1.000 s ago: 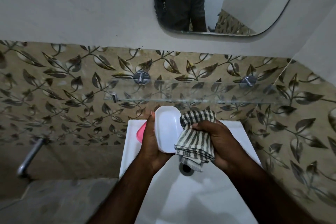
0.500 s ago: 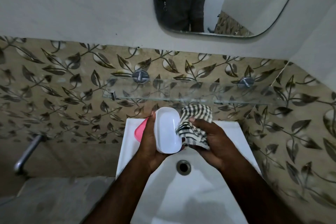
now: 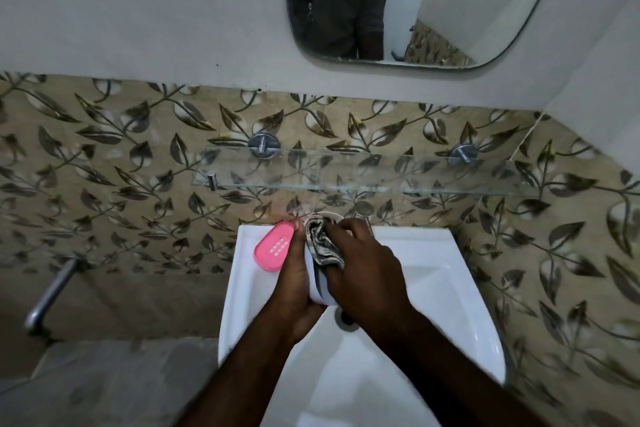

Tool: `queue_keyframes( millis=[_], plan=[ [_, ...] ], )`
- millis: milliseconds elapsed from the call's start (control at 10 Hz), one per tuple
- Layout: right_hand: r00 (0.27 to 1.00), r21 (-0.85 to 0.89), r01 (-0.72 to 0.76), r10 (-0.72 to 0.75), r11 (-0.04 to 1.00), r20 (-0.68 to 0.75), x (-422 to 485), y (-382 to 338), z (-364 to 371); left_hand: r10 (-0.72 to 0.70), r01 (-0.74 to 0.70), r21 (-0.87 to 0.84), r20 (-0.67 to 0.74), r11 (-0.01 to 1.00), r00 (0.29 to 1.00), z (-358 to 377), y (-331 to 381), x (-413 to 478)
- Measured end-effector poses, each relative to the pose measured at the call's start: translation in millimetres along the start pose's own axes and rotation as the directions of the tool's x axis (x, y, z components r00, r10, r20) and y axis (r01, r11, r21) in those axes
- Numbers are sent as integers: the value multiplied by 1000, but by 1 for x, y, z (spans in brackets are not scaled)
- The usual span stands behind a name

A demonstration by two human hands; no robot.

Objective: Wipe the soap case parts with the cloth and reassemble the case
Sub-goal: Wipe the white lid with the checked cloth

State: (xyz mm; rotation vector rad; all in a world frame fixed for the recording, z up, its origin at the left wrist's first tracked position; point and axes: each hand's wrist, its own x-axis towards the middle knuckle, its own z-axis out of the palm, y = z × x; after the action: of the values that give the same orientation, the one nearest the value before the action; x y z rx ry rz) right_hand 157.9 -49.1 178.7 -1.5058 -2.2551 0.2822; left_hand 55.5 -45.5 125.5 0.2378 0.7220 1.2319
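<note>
My left hand [image 3: 294, 274] grips the white soap case part [image 3: 318, 288] on edge over the white sink [image 3: 433, 274]; only slivers of the part show between my hands. My right hand [image 3: 363, 267] presses the striped cloth [image 3: 322, 243] against the part's inner face, covering most of it. The pink soap case part [image 3: 273, 250], with small drain slots, lies flat on the sink's back left corner, just left of my left thumb.
A glass shelf [image 3: 363, 177] on two metal pegs hangs just above the sink. A mirror [image 3: 415, 0] is higher on the wall. A metal pipe tap [image 3: 52, 295] sticks out at the lower left. The sink drain [image 3: 344, 317] lies under my hands.
My right hand has moved left with the cloth and now covers the white part, which was facing me. The pink part, half hidden before, shows fully.
</note>
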Motion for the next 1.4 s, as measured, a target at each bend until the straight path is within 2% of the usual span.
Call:
queue_keyframes(
  millis=[200, 300, 400, 500, 600, 700, 800, 900, 1000, 1100, 1200, 1300, 1400],
  plan=[
    [982, 9, 159, -160, 987, 98, 11, 8, 5, 31, -32, -81, -18, 996, 999, 3, 0, -4],
    [950, 33, 209, -211, 977, 233, 11, 15, -2, -9, 5, -42, -96, 999, 995, -3, -4, -8],
    [932, 222, 10, -90, 975, 350, 15, 28, -9, -3, 14, 76, -137, 997, 991, 4, -10, -3],
    [952, 393, -270, 181, 879, 249, 15, 43, -14, 103, -51, 233, -216, 971, 971, 1, -11, -1],
    [965, 325, -257, 228, 910, 127, 7, 40, -13, 133, -119, 157, -83, 980, 988, -14, -15, -11],
    [989, 89, -145, 143, 986, 29, 1, 24, -2, 81, -69, 195, -51, 978, 995, -13, -23, -6],
    [997, 19, -69, 69, 997, -35, -3, 10, 12, 29, -18, 155, -69, 988, 997, -1, -23, -8],
    [996, 146, 64, -73, 987, 53, -6, 15, 16, 32, -22, 110, -92, 994, 995, -4, -17, -12],
    [963, 164, 142, -175, 976, 204, -6, 23, 12, 13, -5, 62, -125, 998, 992, -6, -13, -13],
    [987, 201, 16, -48, 979, 155, -2, 27, 10, -13, 18, 50, -95, 999, 995, -4, -15, -14],
    [981, 237, -180, 192, 955, -30, 6, 23, 7, 9, -3, 72, -82, 997, 997, 1, -17, -15],
    [999, 163, 27, -23, 986, -28, 4, 19, 12, 21, -12, 106, -81, 994, 997, 0, -13, -12],
    [930, 132, 185, -217, 974, 296, -1, 27, 12, 42, -20, 139, -155, 990, 987, -13, -9, -9]
  ],
)
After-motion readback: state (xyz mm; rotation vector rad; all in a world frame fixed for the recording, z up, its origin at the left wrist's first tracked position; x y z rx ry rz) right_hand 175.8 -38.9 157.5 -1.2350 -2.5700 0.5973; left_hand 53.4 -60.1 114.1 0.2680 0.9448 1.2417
